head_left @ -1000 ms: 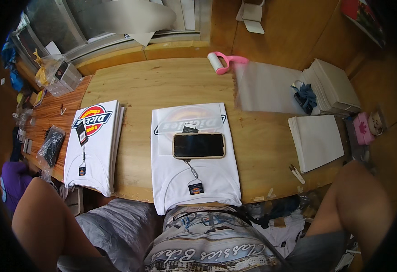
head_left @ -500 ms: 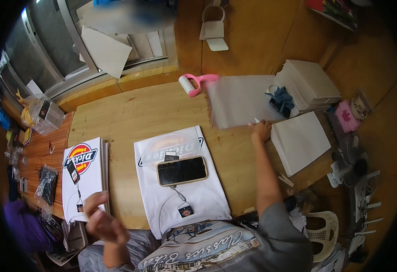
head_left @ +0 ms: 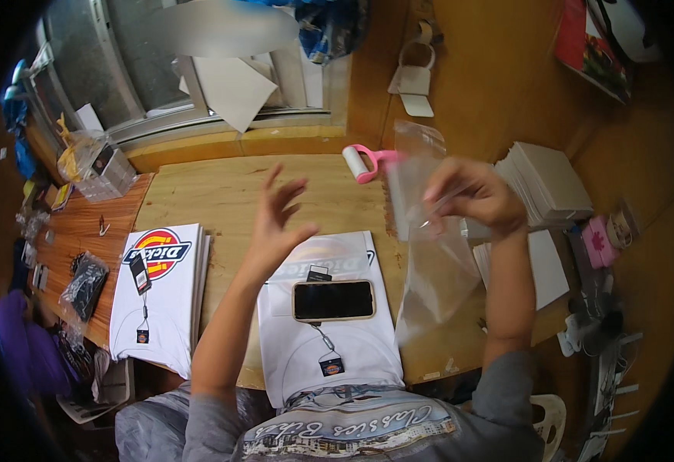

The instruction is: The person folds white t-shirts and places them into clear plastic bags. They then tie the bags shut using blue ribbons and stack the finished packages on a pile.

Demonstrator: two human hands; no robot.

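Pinched in my right hand (head_left: pixel 479 196) is a clear plastic bag (head_left: pixel 437 269), which hangs over the right part of the table. My left hand (head_left: pixel 279 219) is raised with its fingers spread and holds nothing. Below it lies a folded white T-shirt (head_left: pixel 279 362) with a dark hang tag (head_left: pixel 331 365) on a cord. A phone (head_left: pixel 333 299) in a pale case rests on this shirt, screen up. To the left sits a stack of folded white T-shirts (head_left: pixel 175 300), the top one bearing a red, yellow and blue print and a hang tag.
A pink-handled lint roller (head_left: pixel 362 164) lies at the table's far side. Cardboard sheets (head_left: pixel 545 185) are stacked at the right, with white sheets (head_left: pixel 549 266) nearer. On the left are a clear box (head_left: pixel 106 173) and a bagged dark item (head_left: pixel 84 289). A window stands behind.
My right hand has lifted a clear bag off the pile on the right and brought it inward. The left hand has risen from beside the shirt stack toward the middle. The view has shifted slightly.
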